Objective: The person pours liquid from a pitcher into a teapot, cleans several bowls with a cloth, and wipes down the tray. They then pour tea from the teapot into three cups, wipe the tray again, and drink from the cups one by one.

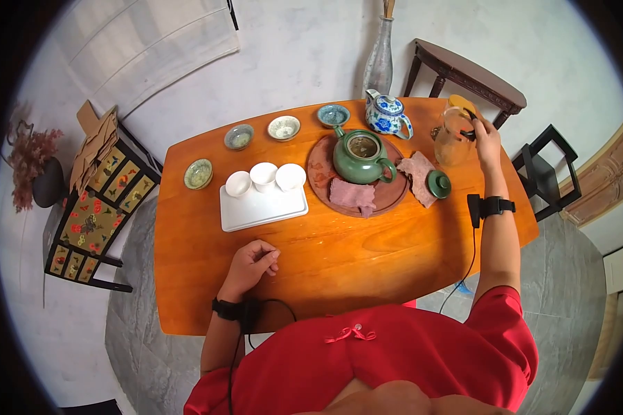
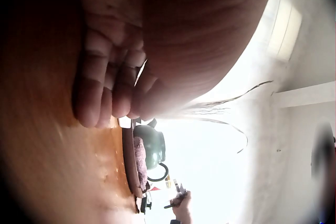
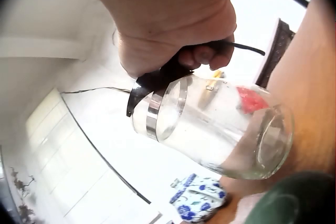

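A glass pitcher [image 1: 453, 142] with a metal band and black handle is at the table's right; my right hand [image 1: 486, 142] has its fingers curled round the handle. In the right wrist view the pitcher [image 3: 226, 129] looks see-through, its base near the wood, and the hand [image 3: 173, 29] is above it. My left hand [image 1: 253, 266] rests at the table's front left, fingers loosely curled, holding nothing; the left wrist view shows the hand [image 2: 121, 71] close up. Left of the pitcher are a green lid [image 1: 439, 184], a pink cloth [image 1: 417, 176] and an open green teapot [image 1: 360, 164].
The teapot stands on a round brown tray [image 1: 318, 176] with another pink cloth [image 1: 353, 196]. White cups [image 1: 264, 177] stand on a white tray [image 1: 263, 215]. Several patterned bowls [image 1: 284, 127] and a blue-and-white teapot [image 1: 387, 116] line the far edge. A yellow object [image 1: 459, 102] is behind the pitcher.
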The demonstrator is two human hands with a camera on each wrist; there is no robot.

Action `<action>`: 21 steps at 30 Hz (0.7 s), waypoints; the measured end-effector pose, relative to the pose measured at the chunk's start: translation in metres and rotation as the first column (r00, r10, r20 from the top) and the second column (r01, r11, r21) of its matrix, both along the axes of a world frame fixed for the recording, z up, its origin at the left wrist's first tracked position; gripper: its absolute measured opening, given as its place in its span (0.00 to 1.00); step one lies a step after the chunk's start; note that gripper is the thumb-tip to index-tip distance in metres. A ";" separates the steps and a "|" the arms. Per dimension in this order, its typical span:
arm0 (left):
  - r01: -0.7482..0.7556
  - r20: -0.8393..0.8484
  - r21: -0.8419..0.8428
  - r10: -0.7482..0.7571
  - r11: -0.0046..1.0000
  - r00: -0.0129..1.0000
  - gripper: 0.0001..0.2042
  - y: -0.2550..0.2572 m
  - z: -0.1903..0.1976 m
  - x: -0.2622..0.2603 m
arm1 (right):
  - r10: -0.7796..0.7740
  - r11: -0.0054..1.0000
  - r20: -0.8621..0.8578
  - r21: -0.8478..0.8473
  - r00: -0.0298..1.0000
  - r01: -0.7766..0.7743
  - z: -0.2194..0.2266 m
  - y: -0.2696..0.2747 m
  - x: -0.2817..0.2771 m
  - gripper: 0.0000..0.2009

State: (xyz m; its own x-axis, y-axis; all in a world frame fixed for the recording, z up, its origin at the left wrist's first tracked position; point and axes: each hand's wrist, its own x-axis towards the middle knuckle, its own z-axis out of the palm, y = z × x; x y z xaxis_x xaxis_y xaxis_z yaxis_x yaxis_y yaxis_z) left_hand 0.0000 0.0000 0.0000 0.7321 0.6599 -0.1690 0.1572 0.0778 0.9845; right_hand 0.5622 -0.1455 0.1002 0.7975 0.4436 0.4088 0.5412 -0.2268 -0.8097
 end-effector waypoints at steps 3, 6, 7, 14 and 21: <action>0.005 -0.010 0.007 -0.005 1.000 1.000 0.05 -0.001 -0.002 -0.001 | 0.180 0.981 0.117 0.045 0.977 -0.187 0.033 0.021 -0.030 0.18; 0.033 -0.023 0.036 -0.033 0.999 0.999 0.05 -0.002 0.002 -0.002 | 0.246 0.968 0.307 -0.132 0.919 -0.215 0.048 0.051 -0.069 0.19; 0.029 -0.017 0.035 -0.028 0.999 0.999 0.05 -0.002 0.001 -0.002 | 0.267 0.949 0.340 -0.257 0.902 -0.184 0.063 0.055 -0.102 0.20; 0.024 -0.002 0.043 -0.024 0.999 1.000 0.05 -0.002 -0.002 -0.004 | 0.466 0.847 0.595 -0.514 0.655 -0.135 0.069 0.097 -0.172 0.17; 0.031 -0.009 0.079 -0.031 0.996 0.999 0.05 -0.003 -0.001 -0.006 | 0.563 0.803 0.700 -0.588 0.438 -0.092 0.062 0.111 -0.184 0.14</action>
